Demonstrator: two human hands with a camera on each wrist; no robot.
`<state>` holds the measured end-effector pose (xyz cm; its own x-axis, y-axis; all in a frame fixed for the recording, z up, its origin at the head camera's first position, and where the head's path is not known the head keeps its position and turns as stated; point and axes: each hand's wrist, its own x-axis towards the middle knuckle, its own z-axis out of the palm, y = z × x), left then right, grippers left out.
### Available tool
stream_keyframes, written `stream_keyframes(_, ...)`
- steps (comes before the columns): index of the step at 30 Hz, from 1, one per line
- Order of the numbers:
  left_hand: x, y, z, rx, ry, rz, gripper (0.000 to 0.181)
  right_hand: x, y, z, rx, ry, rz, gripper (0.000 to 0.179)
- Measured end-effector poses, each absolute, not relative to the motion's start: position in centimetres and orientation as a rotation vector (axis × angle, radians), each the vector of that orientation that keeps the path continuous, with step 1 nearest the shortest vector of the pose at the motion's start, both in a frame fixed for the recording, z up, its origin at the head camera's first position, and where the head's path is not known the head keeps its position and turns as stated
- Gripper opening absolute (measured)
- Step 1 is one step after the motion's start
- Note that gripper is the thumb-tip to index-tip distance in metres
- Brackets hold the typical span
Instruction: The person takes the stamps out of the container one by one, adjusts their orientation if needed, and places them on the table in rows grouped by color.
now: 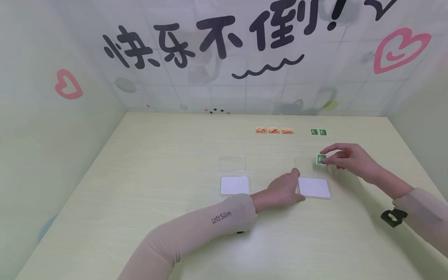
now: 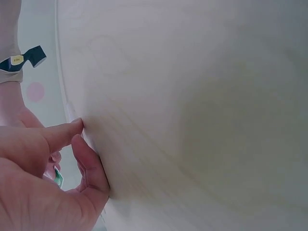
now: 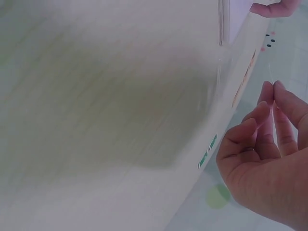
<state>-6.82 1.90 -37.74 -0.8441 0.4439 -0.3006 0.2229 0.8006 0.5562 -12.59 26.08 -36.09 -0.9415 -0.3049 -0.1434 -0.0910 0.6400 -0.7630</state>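
Observation:
In the head view my right hand (image 1: 344,159) pinches a small green square card (image 1: 320,158) with a white border between thumb and forefinger. Seen from the right wrist, the pinched piece is a thin line, edge-on. My left hand (image 1: 285,188) grips the left side of a white flat case (image 1: 314,188), its finger at the far corner and its thumb at the near one. From the left wrist, the hand's (image 2: 53,178) fingertips are down close to the table. Beyond the case lies a clear plate (image 1: 303,164), partly behind the card.
A second white case (image 1: 235,185) lies left of the left hand, with another clear plate (image 1: 232,162) behind it. Farther back are a row of orange cards (image 1: 274,130) and two green cards (image 1: 319,132). A printed curtain (image 1: 217,89) hangs at the table's back edge.

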Motion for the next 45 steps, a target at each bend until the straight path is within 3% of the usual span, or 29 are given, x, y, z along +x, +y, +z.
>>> stream_keyframes(45, -6.8, 1.7, -37.6, 0.505, 2.55, 0.733, 0.055, -16.3, 25.7, -35.7, -0.329, 2.608, -1.187, 0.038)
